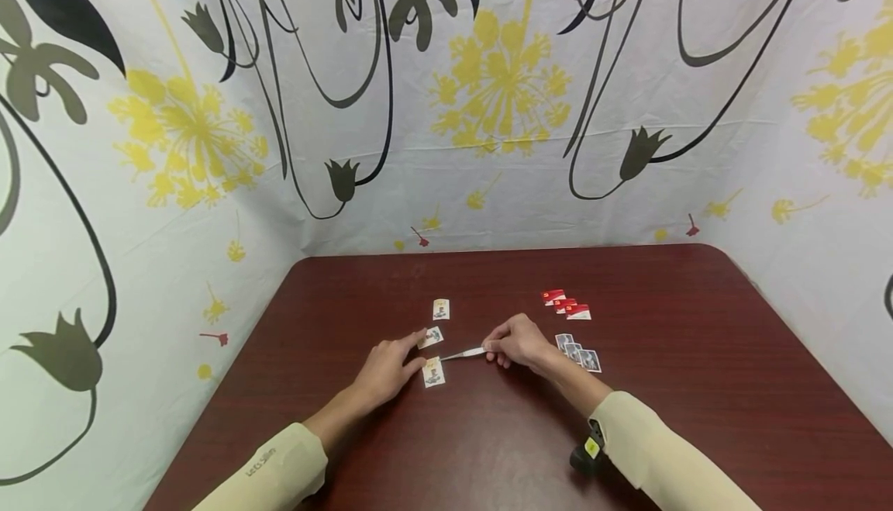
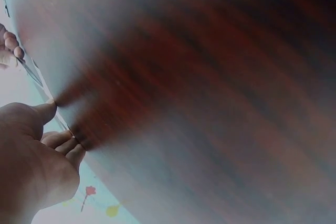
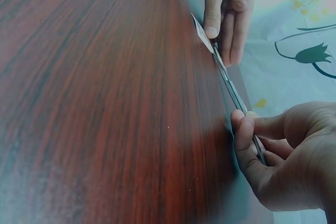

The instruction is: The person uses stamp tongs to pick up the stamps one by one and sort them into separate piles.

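My right hand pinches a pair of slim metal tweezers between thumb and fingers. Their tips point left and meet the right edge of the nearest small printed card. The thumb of my left hand rests on that card's upper left part, while its forefinger touches the middle card. A third such card lies farther back in the same column. In the right wrist view the tweezers reach the card under the left thumb. Both hands stay low over the table.
Three overlapping red-and-white cards lie at the back right. Nearer, just beyond the right forearm, sit three overlapping grey picture cards. The dark red wooden table is bordered by white flower-printed cloth at the back and sides.
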{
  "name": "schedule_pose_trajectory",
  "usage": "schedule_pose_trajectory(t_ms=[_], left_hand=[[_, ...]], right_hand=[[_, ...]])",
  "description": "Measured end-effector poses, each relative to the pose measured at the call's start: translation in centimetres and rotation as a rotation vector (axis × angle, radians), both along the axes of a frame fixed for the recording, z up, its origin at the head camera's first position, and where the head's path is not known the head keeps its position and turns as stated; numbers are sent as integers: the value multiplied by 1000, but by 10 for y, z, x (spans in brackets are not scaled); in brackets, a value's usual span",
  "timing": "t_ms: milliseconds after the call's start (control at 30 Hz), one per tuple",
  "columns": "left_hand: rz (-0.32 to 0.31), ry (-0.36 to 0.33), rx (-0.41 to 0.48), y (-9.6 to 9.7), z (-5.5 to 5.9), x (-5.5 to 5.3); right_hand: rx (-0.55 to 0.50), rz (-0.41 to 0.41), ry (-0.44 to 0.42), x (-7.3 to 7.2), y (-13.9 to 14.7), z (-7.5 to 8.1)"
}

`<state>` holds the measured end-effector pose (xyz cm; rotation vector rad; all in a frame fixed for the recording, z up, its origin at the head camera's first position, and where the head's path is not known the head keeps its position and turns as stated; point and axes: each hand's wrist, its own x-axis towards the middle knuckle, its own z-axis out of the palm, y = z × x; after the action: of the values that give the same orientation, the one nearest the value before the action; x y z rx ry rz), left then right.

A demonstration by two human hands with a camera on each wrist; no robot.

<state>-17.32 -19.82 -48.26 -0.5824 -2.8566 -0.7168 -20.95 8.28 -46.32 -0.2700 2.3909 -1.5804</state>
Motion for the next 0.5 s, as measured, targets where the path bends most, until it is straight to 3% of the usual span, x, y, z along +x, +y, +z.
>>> schedule_pose_trajectory(t_ms=[500], left_hand=[[10, 0, 7, 1, -1, -1]], right_hand=[[-33, 8, -30, 5, 2, 2]])
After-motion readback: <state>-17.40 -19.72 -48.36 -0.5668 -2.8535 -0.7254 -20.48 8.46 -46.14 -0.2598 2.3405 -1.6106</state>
